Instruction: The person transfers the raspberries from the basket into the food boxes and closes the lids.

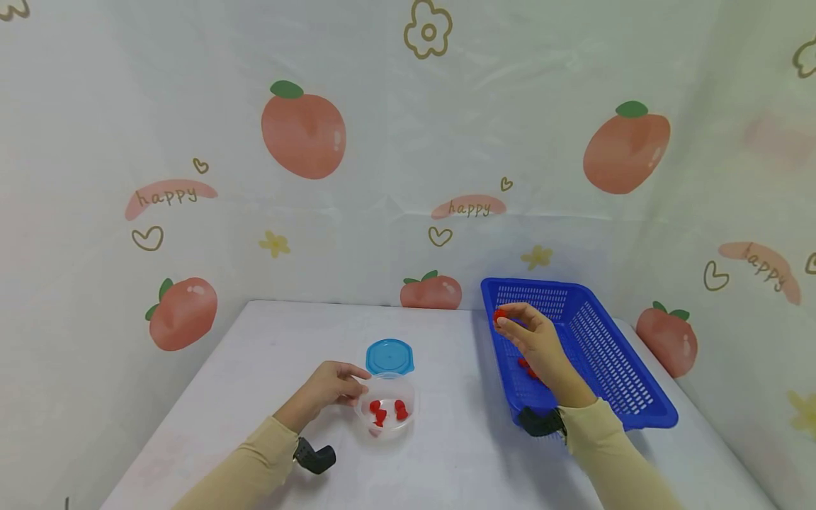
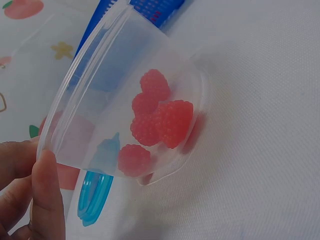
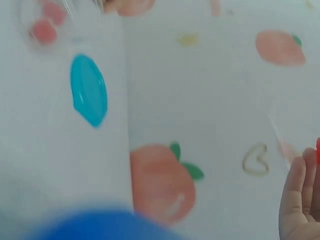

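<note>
A clear plastic container (image 1: 390,391) with several red raspberries (image 2: 173,122) inside stands on the white table. Its rim is pinched between the thumb and fingers of my left hand (image 1: 329,386), as the left wrist view shows up close. Over the left side of a blue basket (image 1: 599,354), my right hand (image 1: 535,343) holds one raspberry (image 1: 499,315) at its fingertips. Beneath that hand, a few more red raspberries (image 1: 525,365) lie on the basket floor, partly hidden by it. In the right wrist view only part of the right hand (image 3: 301,197) shows, at the edge.
A blue lid (image 1: 389,356) lies flat on the table just behind the container. The basket's raised walls stand at the right side of the table. A fruit-patterned curtain (image 1: 376,241) hangs behind the table's back edge and along its sides.
</note>
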The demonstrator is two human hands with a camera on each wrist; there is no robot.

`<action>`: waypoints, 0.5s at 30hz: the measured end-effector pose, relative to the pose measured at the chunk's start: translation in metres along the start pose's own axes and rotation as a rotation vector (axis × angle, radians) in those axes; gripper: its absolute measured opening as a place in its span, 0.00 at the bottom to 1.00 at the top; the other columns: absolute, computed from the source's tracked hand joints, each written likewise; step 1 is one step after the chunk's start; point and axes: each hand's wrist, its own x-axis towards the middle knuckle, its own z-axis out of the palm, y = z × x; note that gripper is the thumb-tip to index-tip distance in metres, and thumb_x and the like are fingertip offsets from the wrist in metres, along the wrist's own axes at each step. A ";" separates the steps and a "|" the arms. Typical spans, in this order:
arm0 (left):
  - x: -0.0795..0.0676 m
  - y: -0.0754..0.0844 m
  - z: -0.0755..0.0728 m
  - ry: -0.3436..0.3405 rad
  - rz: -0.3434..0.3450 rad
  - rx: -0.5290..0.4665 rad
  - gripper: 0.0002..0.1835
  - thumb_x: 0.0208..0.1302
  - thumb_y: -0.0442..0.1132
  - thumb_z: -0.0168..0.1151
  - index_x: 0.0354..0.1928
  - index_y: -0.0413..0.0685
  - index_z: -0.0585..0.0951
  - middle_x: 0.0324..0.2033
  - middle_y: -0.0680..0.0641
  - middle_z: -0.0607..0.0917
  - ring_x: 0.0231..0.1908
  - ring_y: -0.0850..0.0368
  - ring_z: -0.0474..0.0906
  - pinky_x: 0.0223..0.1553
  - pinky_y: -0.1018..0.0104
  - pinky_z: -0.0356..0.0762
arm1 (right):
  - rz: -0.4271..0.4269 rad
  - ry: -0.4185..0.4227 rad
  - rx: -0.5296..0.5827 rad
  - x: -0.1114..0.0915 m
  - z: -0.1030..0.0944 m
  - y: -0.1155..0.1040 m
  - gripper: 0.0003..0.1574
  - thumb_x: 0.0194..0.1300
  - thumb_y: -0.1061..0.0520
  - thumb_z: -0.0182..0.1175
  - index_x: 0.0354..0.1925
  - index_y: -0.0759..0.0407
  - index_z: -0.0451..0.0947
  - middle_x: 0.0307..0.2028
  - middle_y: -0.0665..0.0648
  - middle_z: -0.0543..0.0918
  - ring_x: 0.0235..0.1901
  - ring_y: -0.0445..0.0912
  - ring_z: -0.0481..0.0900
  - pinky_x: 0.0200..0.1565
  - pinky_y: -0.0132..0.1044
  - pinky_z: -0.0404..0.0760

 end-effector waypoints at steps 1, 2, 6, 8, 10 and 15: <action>0.000 0.000 0.000 0.000 0.001 0.000 0.13 0.57 0.34 0.68 0.45 0.41 0.84 0.25 0.46 0.83 0.22 0.56 0.78 0.31 0.67 0.83 | 0.002 -0.003 -0.009 -0.001 0.005 0.001 0.09 0.68 0.61 0.58 0.45 0.50 0.77 0.43 0.48 0.79 0.43 0.40 0.82 0.51 0.28 0.79; 0.000 0.000 0.000 -0.001 0.002 0.001 0.13 0.57 0.34 0.68 0.45 0.41 0.84 0.25 0.46 0.83 0.22 0.56 0.78 0.31 0.67 0.83 | 0.003 -0.010 -0.012 -0.003 0.009 0.001 0.09 0.68 0.61 0.59 0.45 0.51 0.77 0.43 0.48 0.79 0.43 0.40 0.82 0.51 0.28 0.79; -0.001 0.000 -0.001 -0.012 0.008 0.001 0.14 0.58 0.34 0.68 0.46 0.40 0.83 0.26 0.46 0.83 0.22 0.56 0.78 0.31 0.67 0.83 | -0.005 -0.059 -0.005 -0.007 0.026 0.005 0.09 0.67 0.63 0.59 0.45 0.52 0.76 0.41 0.48 0.80 0.42 0.42 0.82 0.51 0.29 0.80; -0.002 0.000 -0.002 -0.015 0.010 0.000 0.14 0.58 0.34 0.68 0.46 0.40 0.83 0.27 0.46 0.84 0.23 0.56 0.78 0.31 0.67 0.83 | -0.003 -0.078 0.011 -0.009 0.035 0.008 0.09 0.67 0.63 0.59 0.44 0.53 0.76 0.40 0.48 0.80 0.42 0.42 0.82 0.51 0.30 0.80; -0.002 0.001 -0.002 -0.016 0.009 -0.003 0.14 0.58 0.33 0.67 0.46 0.40 0.83 0.27 0.46 0.84 0.23 0.56 0.78 0.31 0.67 0.83 | 0.006 -0.088 0.005 -0.011 0.044 0.014 0.09 0.66 0.64 0.60 0.45 0.55 0.76 0.39 0.50 0.80 0.41 0.41 0.82 0.50 0.31 0.81; -0.004 0.002 -0.002 -0.016 0.015 0.002 0.14 0.58 0.33 0.67 0.47 0.40 0.83 0.26 0.46 0.84 0.23 0.56 0.78 0.31 0.67 0.83 | 0.069 -0.107 -0.088 -0.018 0.066 0.028 0.15 0.64 0.61 0.63 0.48 0.65 0.74 0.40 0.52 0.80 0.39 0.41 0.83 0.48 0.32 0.82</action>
